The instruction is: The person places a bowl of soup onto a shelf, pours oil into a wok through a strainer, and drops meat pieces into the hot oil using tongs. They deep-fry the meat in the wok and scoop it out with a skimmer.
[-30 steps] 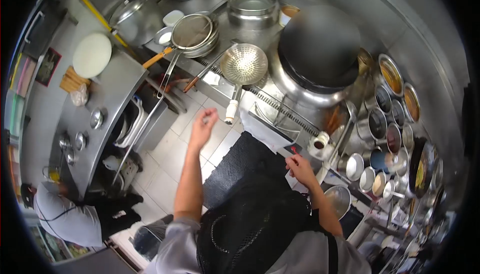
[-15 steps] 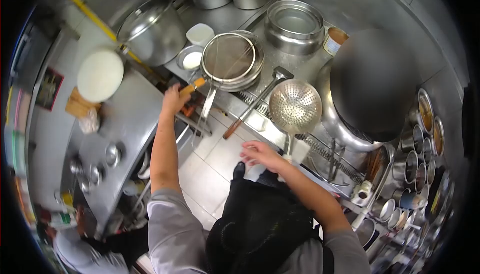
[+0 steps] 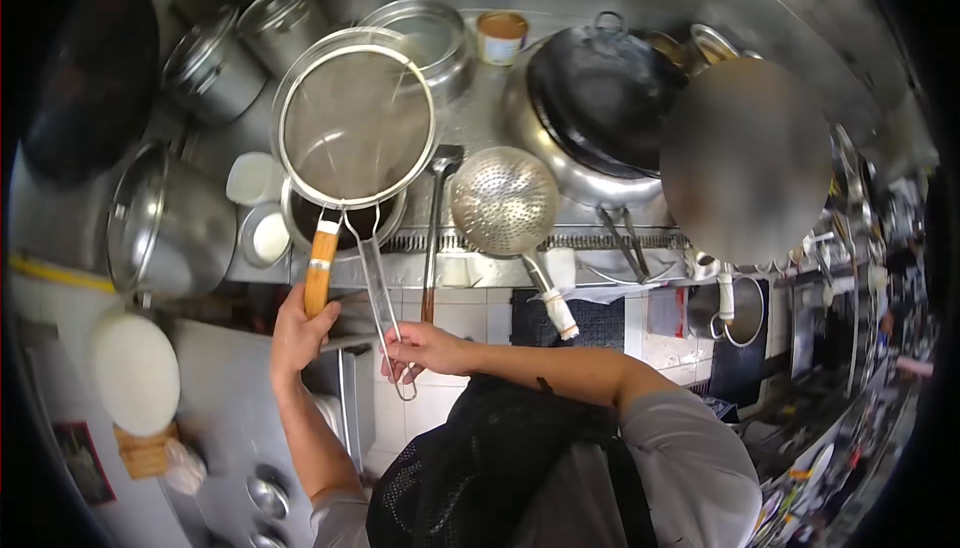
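My left hand (image 3: pixel 303 333) is wrapped round the wooden handle (image 3: pixel 320 270) of a fine-mesh strainer. My right hand (image 3: pixel 425 348) is closed on the long wire handle (image 3: pixel 380 293) of another strainer. The round mesh (image 3: pixel 355 128) spreads above both hands, one strainer overlapping the other, over a pot (image 3: pixel 302 210) with dark contents. Right of the strainers, a ladle with a wooden handle (image 3: pixel 430 248) and a perforated ladle (image 3: pixel 504 202) with a wrapped white handle rest across the counter edge.
A black wok (image 3: pixel 600 98) sits on the steel range at the back right. Behind the strainers are a wide metal pot (image 3: pixel 430 38) and an open tin (image 3: pixel 501 40). Large lidded pots, a small bowl (image 3: pixel 265 235) and a white container (image 3: pixel 254 179) stand at the left.
My left hand has raised the wooden-handled strainer. My right hand has moved left and taken hold of the wire handle. The strainers are lifted off the pot, and the view has turned.
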`<state>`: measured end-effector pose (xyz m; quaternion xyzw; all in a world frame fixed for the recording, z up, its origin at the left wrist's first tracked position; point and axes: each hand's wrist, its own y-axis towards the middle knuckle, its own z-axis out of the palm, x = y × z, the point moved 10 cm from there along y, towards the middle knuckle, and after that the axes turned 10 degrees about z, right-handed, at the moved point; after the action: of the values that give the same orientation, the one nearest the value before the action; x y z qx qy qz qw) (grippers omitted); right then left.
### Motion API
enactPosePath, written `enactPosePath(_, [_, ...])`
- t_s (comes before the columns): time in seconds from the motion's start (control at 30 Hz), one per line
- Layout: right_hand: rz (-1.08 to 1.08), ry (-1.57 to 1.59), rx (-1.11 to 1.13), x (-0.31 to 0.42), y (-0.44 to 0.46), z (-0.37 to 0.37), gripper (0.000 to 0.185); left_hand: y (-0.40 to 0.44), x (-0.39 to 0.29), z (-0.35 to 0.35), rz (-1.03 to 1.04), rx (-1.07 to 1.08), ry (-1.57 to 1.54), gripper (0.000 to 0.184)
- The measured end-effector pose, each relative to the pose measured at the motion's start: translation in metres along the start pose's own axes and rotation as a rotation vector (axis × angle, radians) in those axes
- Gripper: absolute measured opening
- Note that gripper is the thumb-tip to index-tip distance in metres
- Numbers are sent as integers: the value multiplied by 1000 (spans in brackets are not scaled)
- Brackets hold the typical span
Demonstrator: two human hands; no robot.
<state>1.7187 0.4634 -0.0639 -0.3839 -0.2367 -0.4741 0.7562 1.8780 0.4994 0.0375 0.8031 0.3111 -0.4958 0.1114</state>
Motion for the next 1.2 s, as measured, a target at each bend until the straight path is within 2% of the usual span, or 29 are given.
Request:
enactPosePath(0.07, [-86,40,-63,26,-26,-16,23,37,-48,33,88,116,71,29])
enactPosePath(0.1, [-179,101,-159,44,-48,-33,23,60,-71,55,202,137,161,29])
enactPosePath(0.13, [-269,163,-251,60,-70,-53,23,90,-83,80,419,131,209,29])
enactPosePath(0.17, [-351,203,-313,72,-90,-72,23,104,-103,116,272,253,17,30])
enactPosePath(0.23, [-452,279,-429,91,-130,-120,22,142,-133,181,315,373,16,35])
enactPosePath(0.27, [-465,315,-480,95,-147,-145,21,167,-130,218,298,448,-18,37])
enactPosePath(0.33, [-563,365,-576,104,-182,-189,20,211,-131,288,412,575,-61,35])
enactPosePath(0.37, [-595,373,-594,107,-194,-209,21,209,-151,311,302,652,-33,33])
enactPosePath(0.4, [-623,382,-612,111,-205,-229,21,226,-148,339,316,702,-74,35])
enactPosePath(0.43, [-627,419,-599,114,-212,-244,22,247,-139,367,340,678,-89,28])
enactPosePath(0.53, [-607,542,-616,111,-231,-281,27,255,-166,393,286,722,139,28])
enactPosePath(0.6, [-566,485,-586,117,-232,-274,32,265,-176,394,347,681,150,32])
enactPosePath(0.63, [-538,507,-592,116,-230,-269,37,264,-187,387,409,649,185,36])
enactPosePath(0.67, [-509,531,-601,110,-226,-264,43,266,-186,379,368,666,284,41])
enactPosePath(0.7, [-455,530,-564,96,-221,-257,62,269,-191,355,505,445,305,45])
enactPosePath(0.73, [-368,579,-513,75,-212,-242,69,263,-196,328,637,218,328,50])
enactPosePath(0.8, [-150,580,-368,28,-191,-201,84,238,-190,255,684,20,153,51])
enactPosePath(0.83, [-34,585,-245,0,-177,-179,84,223,-171,213,625,-67,94,44])
enactPosePath(0.87, [86,498,-255,-12,-168,-157,71,205,-148,170,567,-148,34,37])
enactPosePath(0.93, [215,86,-333,1,-135,-126,54,158,-85,70,455,-506,39,26])
enactPosePath(1.0, [180,-101,-418,34,-85,-130,42,121,10,2,367,-745,31,28])
enactPosePath(1.03, [20,-309,-552,61,-56,-145,41,107,70,-23,299,-814,89,35])
enactPosePath(1.07, [-12,-506,-649,78,-26,-169,44,92,108,-42,130,-833,107,41])
enactPosePath(1.1, [-153,-699,-787,102,3,-194,44,88,157,-50,66,-820,252,41])
enactPosePath(1.13, [-273,-979,-1025,140,17,-199,43,88,174,-52,73,-808,243,41])
enactPosePath(1.2, [-230,-864,-1232,175,48,-229,43,105,238,-14,-198,-528,-610,39])
